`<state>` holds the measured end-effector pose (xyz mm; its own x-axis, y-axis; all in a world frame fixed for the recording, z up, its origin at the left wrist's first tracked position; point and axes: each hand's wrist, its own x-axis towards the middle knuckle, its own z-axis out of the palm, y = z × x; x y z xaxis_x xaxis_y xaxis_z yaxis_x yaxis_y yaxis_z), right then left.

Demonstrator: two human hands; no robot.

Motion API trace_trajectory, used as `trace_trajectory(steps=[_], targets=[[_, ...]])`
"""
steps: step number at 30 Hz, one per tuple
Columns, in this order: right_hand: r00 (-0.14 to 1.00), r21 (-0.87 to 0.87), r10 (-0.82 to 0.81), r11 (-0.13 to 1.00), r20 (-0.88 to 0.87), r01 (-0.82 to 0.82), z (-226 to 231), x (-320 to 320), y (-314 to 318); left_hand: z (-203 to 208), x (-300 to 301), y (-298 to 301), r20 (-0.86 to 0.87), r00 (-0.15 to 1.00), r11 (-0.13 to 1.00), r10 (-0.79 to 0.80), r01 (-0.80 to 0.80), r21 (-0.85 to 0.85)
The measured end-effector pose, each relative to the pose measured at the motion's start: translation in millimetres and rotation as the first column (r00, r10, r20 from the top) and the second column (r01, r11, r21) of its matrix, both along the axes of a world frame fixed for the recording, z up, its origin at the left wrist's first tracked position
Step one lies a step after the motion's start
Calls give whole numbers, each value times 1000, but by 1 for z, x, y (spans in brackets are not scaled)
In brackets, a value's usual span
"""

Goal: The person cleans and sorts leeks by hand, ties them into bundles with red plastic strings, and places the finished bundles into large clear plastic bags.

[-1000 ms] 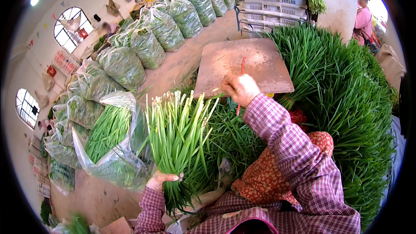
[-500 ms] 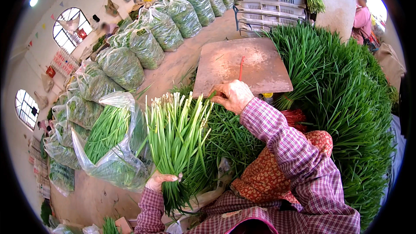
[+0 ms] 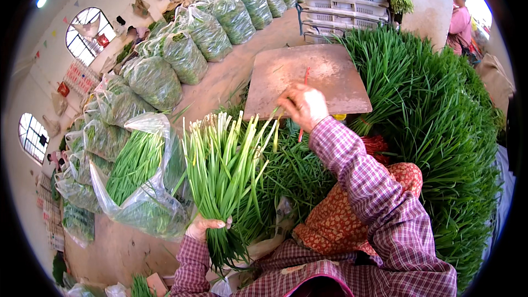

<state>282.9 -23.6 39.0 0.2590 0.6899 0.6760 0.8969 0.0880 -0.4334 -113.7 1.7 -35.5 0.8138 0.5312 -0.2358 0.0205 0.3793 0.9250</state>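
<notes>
My left hand (image 3: 204, 226) grips the base of a bunch of green chive stalks (image 3: 223, 168), whose pale budded tips fan upward. My right hand (image 3: 304, 104), in a plaid sleeve, reaches forward over a flat brown board (image 3: 335, 74) and pinches a thin red band (image 3: 302, 113) next to the bunch's tips. More loose green stalks (image 3: 291, 170) lie under the bunch.
A big heap of green stalks (image 3: 440, 126) fills the right side. An open clear plastic bag of stalks (image 3: 132, 187) lies at the left. Several filled bags (image 3: 187, 49) line the floor toward the back. White crates (image 3: 346, 0) stand behind. A person in pink (image 3: 461, 19) stands far right.
My right hand has pulled back from the board toward the bunch's tips, with the red band in it. The left hand and bunch stay in place.
</notes>
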Motion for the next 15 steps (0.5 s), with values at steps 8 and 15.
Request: trace_trajectory(steps=[8,15], targets=[[999,-610,-20,792,-49,-14,8,-11,-28,8,1,-6,-48,990,989,135,-131,73],[510,-283,210,631,-834,-722,-14,-93,-25,27,21,-18,-36,977,976,210,-207,68]])
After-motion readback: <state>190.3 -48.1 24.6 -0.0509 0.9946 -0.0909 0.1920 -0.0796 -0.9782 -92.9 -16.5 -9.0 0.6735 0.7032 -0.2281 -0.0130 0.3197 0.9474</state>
